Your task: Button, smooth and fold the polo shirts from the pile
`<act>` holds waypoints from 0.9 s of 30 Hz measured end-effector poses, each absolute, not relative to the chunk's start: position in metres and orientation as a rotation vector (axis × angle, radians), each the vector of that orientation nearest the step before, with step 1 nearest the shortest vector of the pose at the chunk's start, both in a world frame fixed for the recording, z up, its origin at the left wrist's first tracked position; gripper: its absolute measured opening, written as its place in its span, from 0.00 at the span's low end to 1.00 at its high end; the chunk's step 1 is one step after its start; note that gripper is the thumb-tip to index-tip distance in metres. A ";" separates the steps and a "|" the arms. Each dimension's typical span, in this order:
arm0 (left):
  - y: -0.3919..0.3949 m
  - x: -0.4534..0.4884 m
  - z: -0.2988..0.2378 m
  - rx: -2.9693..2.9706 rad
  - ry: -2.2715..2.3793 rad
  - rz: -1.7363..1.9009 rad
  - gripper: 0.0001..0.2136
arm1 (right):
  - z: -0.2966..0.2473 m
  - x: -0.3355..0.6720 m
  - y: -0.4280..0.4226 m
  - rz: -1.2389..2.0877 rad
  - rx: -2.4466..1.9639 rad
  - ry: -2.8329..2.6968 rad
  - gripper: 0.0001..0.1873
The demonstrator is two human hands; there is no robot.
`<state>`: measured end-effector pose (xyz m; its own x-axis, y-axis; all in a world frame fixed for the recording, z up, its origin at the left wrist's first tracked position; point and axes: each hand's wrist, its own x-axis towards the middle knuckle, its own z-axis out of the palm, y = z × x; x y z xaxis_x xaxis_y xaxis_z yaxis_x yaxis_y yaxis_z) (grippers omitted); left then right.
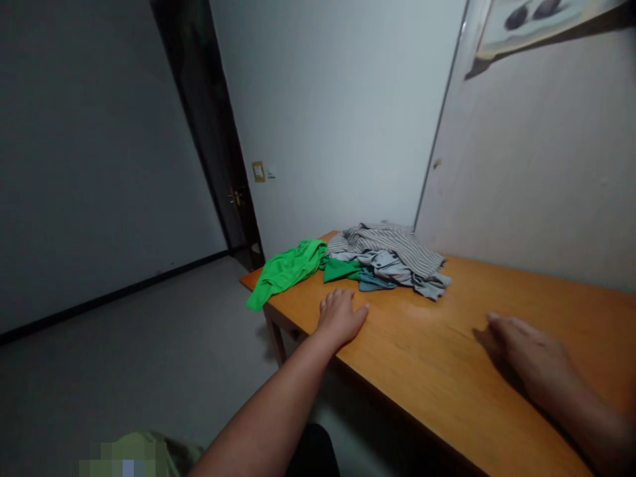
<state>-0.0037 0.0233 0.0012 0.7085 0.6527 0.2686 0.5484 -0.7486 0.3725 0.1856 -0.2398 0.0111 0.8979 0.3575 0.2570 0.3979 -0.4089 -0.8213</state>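
Observation:
My left hand (340, 317) lies flat on the wooden table (447, 371), fingers stretched out, holding nothing. It rests just short of a heap of clothes. My right hand (527, 354) also lies palm down on the tabletop further right, fingers extended and empty. The heap holds a bright green garment (285, 270) hanging over the table's left corner, a grey striped shirt (392, 246) on top, a plain grey piece (402, 271) and a teal piece (372, 283) underneath.
The table stands against a white wall on the right, with a picture (536, 23) hanging above. A dark door (213, 132) with a handle is at the back left, a light switch (258, 171) beside it. Grey floor lies to the left.

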 end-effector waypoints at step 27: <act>0.015 0.147 0.042 2.670 0.725 1.001 0.33 | -0.017 0.189 -0.224 0.105 -1.739 -0.544 0.24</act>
